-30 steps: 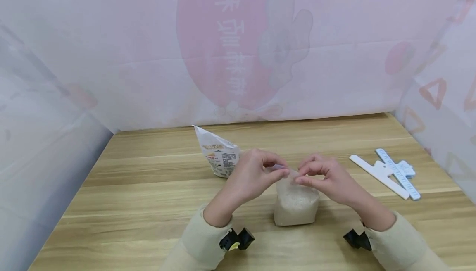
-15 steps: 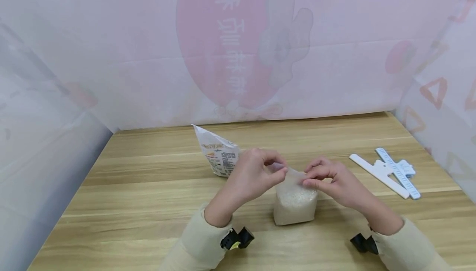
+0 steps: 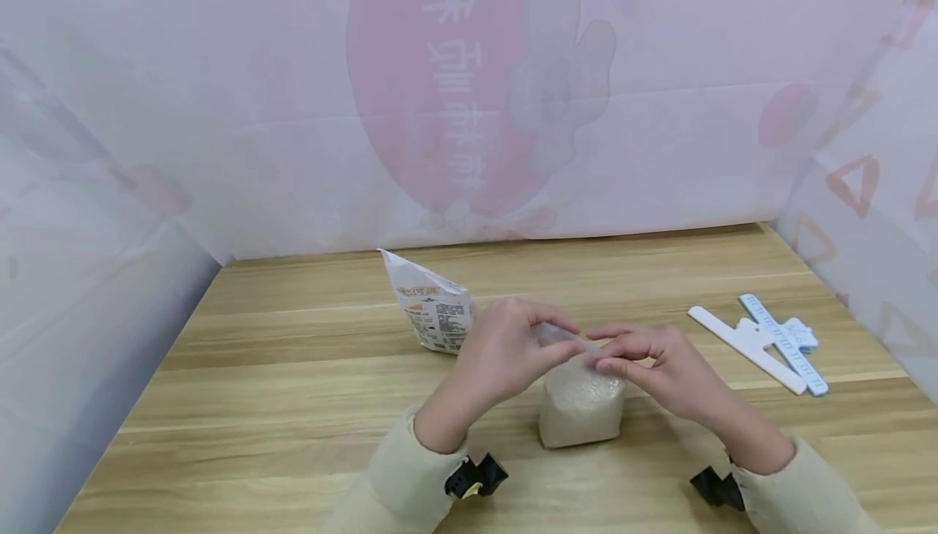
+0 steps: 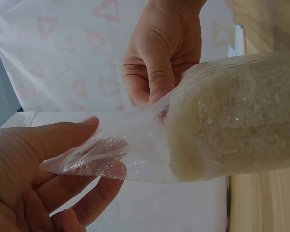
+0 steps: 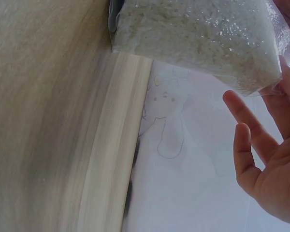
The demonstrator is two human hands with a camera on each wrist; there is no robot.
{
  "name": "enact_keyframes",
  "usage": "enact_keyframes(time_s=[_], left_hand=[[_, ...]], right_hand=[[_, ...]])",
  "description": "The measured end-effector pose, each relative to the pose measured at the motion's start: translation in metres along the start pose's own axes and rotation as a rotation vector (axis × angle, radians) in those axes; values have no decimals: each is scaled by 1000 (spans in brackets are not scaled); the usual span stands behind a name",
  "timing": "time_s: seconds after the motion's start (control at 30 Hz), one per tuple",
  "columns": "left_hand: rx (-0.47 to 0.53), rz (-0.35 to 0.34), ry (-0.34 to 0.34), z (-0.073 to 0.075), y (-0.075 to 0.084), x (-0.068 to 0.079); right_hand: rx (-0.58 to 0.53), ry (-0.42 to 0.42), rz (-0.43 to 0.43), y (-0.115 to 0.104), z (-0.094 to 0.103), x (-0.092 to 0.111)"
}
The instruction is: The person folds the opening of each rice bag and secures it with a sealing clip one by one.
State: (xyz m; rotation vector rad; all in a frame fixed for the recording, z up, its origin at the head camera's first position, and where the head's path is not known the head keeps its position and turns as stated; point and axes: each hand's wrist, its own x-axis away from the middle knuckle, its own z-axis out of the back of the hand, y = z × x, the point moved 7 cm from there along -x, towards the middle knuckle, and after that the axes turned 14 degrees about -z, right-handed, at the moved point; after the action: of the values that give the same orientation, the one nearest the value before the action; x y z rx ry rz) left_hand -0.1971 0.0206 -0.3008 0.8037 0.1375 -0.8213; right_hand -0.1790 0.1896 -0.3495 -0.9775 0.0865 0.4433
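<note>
A clear plastic bag of rice point(image 3: 582, 416) stands upright on the table in front of me, its rice packed into a block and its loose top drawn upward. My left hand point(image 3: 506, 355) holds the left side of that top; in the left wrist view, the thumb point(image 4: 70, 137) lies on one side of the film and the fingers curl behind it. On the opposite side, my right hand point(image 3: 663, 367) pinches the film between thumb and forefinger just above the rice. The right wrist view shows its outer fingers point(image 5: 253, 128) spread away from the bag.
Behind my left hand a white printed packet point(image 3: 432, 310) with a pointed top stands on the wooden table point(image 3: 293, 404). To the right lie a white bag clip point(image 3: 747, 347) and a blue one point(image 3: 787, 343), overlapping. Printed cloth walls point(image 3: 293, 111) enclose the back and sides.
My right hand has shifted slightly right along the bag's top. The left hand has since moved right, bringing the fingertips of both hands close together. The bag stays standing in place.
</note>
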Motion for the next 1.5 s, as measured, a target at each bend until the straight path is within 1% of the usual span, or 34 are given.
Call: enact_keyframes(time_s=[0.07, 0.13, 0.23, 0.33, 0.4, 0.5, 0.6, 0.77, 0.87, 0.97, 1.07, 1.2, 1.37, 1.43, 1.5], left_hand=[[-20, -17, 11, 0, 0, 0], [-19, -34, 18, 0, 0, -1], [-10, -45, 27, 0, 0, 0], [-1, -45, 34, 0, -1, 1], [2, -45, 39, 0, -2, 1], [7, -42, 47, 0, -4, 2], [19, -38, 53, 0, -4, 3], [42, -57, 69, 1, -2, 2], [59, -71, 74, 2, -1, 1], [79, -74, 65, 1, -2, 1], [97, -59, 50, 1, -3, 1], [113, -42, 32, 0, -4, 1], [129, -23, 26, 1, -5, 1], [133, -15, 22, 1, -5, 2], [138, -18, 21, 1, -5, 2]], right_hand=[[5, 2, 13, -1, 0, 0], [10, 1, 10, -1, 0, 0], [28, -5, -30, 0, -1, 0], [32, -2, -91, 0, -2, -1], [29, 9, -107, -3, -4, -3], [27, 46, -79, -10, -6, -8], [50, 95, -13, -18, -7, -10], [102, 183, 92, -27, -5, -6], [101, 214, 124, -29, -3, -4], [104, 226, 121, -27, -2, -2], [115, 229, 92, -22, 0, 1], [142, 231, 51, -14, 1, 6], [200, 228, 38, -9, 3, 8], [202, 219, 37, -7, 3, 9], [180, 206, 26, -4, 4, 9]])
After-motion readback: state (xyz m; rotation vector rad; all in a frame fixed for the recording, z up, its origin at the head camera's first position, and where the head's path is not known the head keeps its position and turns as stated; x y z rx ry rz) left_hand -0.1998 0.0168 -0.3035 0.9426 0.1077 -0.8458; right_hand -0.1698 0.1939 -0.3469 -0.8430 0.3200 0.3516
